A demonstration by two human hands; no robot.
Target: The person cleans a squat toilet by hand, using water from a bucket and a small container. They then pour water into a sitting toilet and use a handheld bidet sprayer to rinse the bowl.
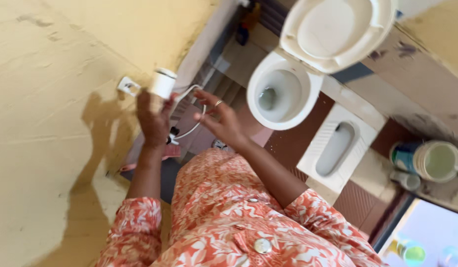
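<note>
Head view, looking steeply down; positions given relative to the toilet bowl (281, 94)

- Far left of the bowl: yellow wall (55, 99) with patchy paint, shadow of an arm cast on it. White wall socket (128, 85) mounted on it
- Left hand (153, 118) raised just right of the socket, well left of the bowl. Grip closed around a white cylindrical object (163, 83), upper end sticking out above the fingers; kind of object not clear
- White cord (195, 111) looping from near the cylinder down between the two hands, ending at a small dark-and-white plug-like piece (172, 136) below the left hand. Exact point of attachment to the cylinder hidden
- Right hand (221, 118) just left of the bowl, grip spread, fingers splayed and holding nothing; ring on one finger. Fingertips close to the cord loop; touching or not, cannot tell
- Below both hands: orange-and-white floral garment (229, 222) with round buttons
- Bowl itself: white, seat and lid (337, 29) tipped up, water visible inside
- Right of the bowl and lower: white squat pan (337, 148) set into a brown tiled floor (288, 143)
- Far right of the bowl: round bucket (429, 160) with a pale rim, a smaller container just below it
</note>
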